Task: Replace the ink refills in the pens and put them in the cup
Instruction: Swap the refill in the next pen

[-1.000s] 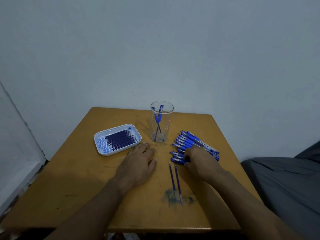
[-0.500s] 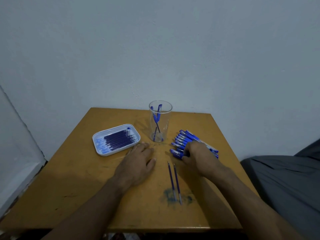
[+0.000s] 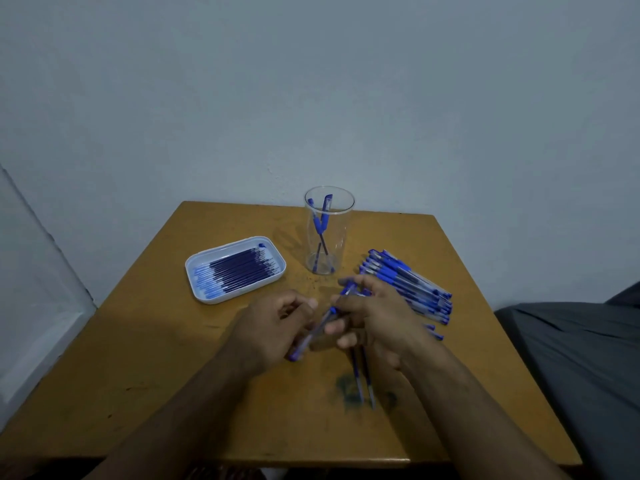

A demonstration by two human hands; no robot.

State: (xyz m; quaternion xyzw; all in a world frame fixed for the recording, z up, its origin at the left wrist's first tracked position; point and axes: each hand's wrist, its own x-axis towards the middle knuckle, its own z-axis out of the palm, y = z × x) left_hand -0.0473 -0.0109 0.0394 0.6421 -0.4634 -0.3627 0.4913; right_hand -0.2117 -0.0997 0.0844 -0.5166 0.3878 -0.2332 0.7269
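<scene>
Pen, thin blue and clear plastic (image 3: 320, 327), is light, stiff and slippery; left hand (image 3: 273, 327) and right hand (image 3: 374, 317) fingers pinch its two ends.

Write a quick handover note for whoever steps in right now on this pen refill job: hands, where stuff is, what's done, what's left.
Both hands hold one pen above the table: left hand on its lower end, right hand on the upper end.
Cup: two pens already inside, standing at the back centre.
Tray of refills sits left of the cup.
Pile of pens lies right of the cup.
Two loose refills lie on the table near the front, by an ink stain.
Left: refill the held pen, cup it, then work through the pile.
</scene>
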